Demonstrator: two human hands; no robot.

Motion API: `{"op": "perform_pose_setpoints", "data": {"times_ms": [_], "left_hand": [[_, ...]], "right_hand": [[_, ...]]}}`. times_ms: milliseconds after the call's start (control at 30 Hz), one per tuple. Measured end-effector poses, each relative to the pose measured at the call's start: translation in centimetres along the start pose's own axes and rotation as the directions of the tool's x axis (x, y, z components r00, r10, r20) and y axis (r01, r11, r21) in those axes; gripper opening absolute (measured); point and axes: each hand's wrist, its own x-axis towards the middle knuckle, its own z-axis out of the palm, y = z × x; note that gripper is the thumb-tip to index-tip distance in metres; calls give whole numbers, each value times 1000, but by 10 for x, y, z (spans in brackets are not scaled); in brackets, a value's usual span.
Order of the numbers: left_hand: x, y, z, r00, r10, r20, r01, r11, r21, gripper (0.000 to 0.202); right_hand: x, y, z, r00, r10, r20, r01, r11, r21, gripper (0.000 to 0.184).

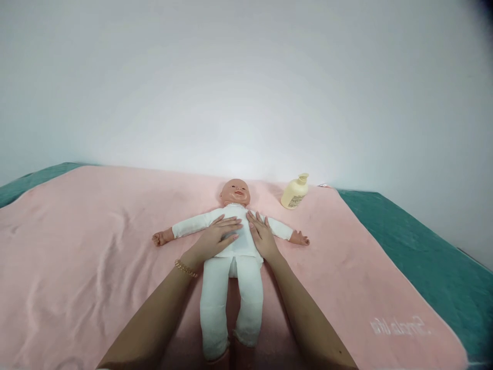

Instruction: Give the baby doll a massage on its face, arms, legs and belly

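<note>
A baby doll with a white cloth body lies on its back, its head toward the wall and both arms spread wide. My left hand rests flat on one side of its chest, fingers stretched out; a beaded bracelet circles that wrist. On the other side of the chest lies my right hand, also flat with fingers extended toward the doll's shoulder. Neither hand grips anything. The doll's feet are partly cut off at the lower edge of the view.
Beneath the doll spreads a pink towel, wrinkled on the left, with lettering at lower right. A pale yellow pump bottle stands on it beyond the doll's arm. Green covering shows at the sides. A white wall rises behind.
</note>
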Motion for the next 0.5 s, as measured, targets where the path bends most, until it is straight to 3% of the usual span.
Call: {"op": "perform_pose_setpoints", "data": {"times_ms": [133, 267, 367, 500], "left_hand": [[-1, -6, 7, 987, -144, -76, 155, 973, 172, 49], [-2, -8, 10, 933, -260, -249, 328, 898, 292, 49], [-3, -7, 10, 908, -274, -317, 380, 858, 346, 47], [-4, -3, 8, 901, -289, -324, 401, 838, 369, 47]], "right_hand": [[0, 2, -1, 1000, 4, 2, -4, 999, 41, 51], [-4, 0, -6, 1000, -9, 30, 4, 989, 151, 51], [-10, -9, -14, 997, -74, 21, 66, 962, 263, 49], [-16, -28, -22, 972, -227, 51, 190, 900, 393, 47]]}}
